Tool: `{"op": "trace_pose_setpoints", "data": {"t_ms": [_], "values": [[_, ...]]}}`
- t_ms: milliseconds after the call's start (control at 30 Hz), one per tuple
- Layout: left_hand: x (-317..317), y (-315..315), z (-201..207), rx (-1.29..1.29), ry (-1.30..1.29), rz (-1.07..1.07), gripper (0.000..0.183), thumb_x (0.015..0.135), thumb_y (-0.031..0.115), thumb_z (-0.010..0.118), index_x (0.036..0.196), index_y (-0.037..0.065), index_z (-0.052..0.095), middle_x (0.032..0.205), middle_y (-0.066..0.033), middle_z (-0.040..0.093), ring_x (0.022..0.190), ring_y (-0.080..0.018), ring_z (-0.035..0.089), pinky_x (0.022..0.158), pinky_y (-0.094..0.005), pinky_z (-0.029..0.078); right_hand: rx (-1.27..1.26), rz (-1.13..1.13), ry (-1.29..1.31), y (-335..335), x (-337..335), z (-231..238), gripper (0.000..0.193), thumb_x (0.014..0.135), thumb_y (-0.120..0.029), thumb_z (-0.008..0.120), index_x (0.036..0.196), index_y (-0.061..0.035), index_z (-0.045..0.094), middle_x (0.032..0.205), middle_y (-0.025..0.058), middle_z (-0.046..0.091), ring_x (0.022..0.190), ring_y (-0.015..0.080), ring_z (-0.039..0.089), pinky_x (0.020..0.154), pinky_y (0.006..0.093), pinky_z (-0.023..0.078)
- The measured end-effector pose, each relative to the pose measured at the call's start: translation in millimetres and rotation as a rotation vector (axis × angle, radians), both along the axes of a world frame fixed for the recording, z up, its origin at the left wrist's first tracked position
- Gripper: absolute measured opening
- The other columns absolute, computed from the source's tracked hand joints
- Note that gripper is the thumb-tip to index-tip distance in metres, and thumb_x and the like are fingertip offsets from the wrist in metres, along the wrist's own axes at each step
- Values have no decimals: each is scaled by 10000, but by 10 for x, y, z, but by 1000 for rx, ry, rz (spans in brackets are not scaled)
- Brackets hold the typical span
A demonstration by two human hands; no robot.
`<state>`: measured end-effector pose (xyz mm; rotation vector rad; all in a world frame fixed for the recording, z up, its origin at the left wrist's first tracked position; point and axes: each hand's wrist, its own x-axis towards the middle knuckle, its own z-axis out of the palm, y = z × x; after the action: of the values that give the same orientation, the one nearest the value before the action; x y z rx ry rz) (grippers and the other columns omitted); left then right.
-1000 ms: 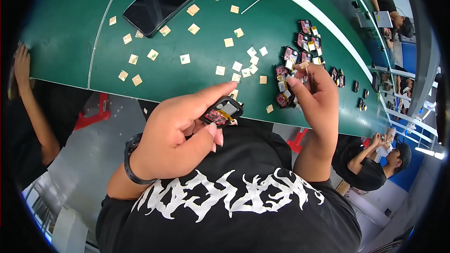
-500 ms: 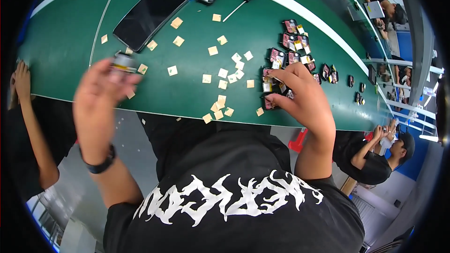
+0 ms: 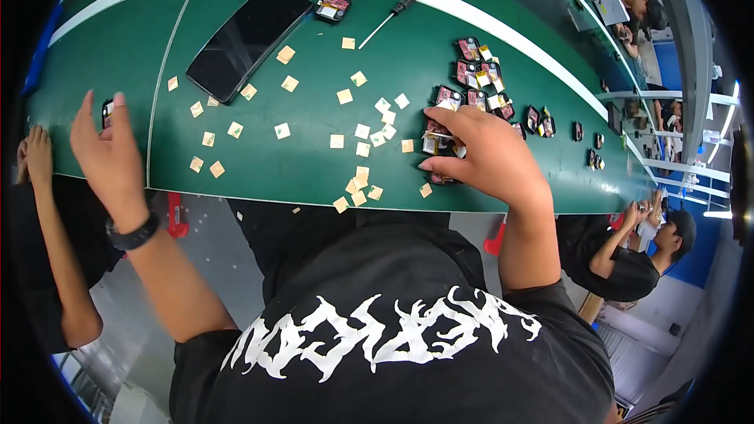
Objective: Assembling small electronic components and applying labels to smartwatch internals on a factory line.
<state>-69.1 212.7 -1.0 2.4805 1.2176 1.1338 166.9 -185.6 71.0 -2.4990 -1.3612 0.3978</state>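
Observation:
At the far left of the bench, my left hand [image 3: 111,159] has its fingers stretched apart. A small black open-cased electronic device [image 3: 107,114] shows between and beyond the fingers, partly hidden. On the right, my right hand [image 3: 491,149] spans a similar small device [image 3: 437,144] with a silvery battery, thumb on its near side and fingers on its far side. The palm hides part of the group of open devices [image 3: 465,74] around it, which show reddish boards and small batteries.
Many small beige square pads [image 3: 337,141] lie scattered on the green bench [image 3: 290,180]. A dark phone-like slab [image 3: 247,39], a screwdriver [image 3: 390,20] and two open devices [image 3: 333,8] lie toward the back. Other people sit at the left [image 3: 67,267] and right [image 3: 628,259].
My left hand has moved left with the small device, away from the phone-like slab, and its fingers have spread. The right hand remains at the device group. The view has shifted slightly.

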Motion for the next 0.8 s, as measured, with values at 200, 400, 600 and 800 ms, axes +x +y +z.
{"op": "trace_pose_setpoints", "data": {"t_ms": [200, 400, 600, 800], "values": [[317, -1338, 93, -383, -294, -507, 302, 920, 2, 690, 1222, 0, 680, 1280, -132, 641, 771, -130, 623, 637, -245, 507, -138, -55, -108, 133, -156, 62, 466, 784, -272, 848, 1191, -107, 692, 963, 113, 669, 813, 330, 684, 725, 426, 549], [318, -1881, 74, -900, -422, -878, 245, 912, -28, 675, 1157, -21, 680, 1157, -135, 679, 791, -135, 653, 674, -248, 534, -31, 123, -50, 142, -222, -18, 344, 807, -155, 769, 1140, -119, 690, 1042, 81, 664, 822, 306, 697, 666, 414, 557], [428, -2024, 118, -1450, -291, -1009, 467, 1003, -18, 593, 1457, -41, 489, 1270, -151, 630, 977, -141, 677, 831, -268, 556, 254, 135, 122, 183, -357, -51, 356, 706, -29, 826, 1027, -69, 677, 1133, 103, 683, 868, 269, 710, 699, 352, 580], [524, -2082, 93, -1661, -420, -1048, 426, 1006, -42, 584, 1423, -59, 497, 1130, -107, 693, 927, -111, 690, 837, -256, 572, 367, 160, 182, 295, -503, 55, 303, 781, -98, 816, 1057, -124, 695, 1199, 65, 661, 878, 273, 710, 690, 367, 572]]}}
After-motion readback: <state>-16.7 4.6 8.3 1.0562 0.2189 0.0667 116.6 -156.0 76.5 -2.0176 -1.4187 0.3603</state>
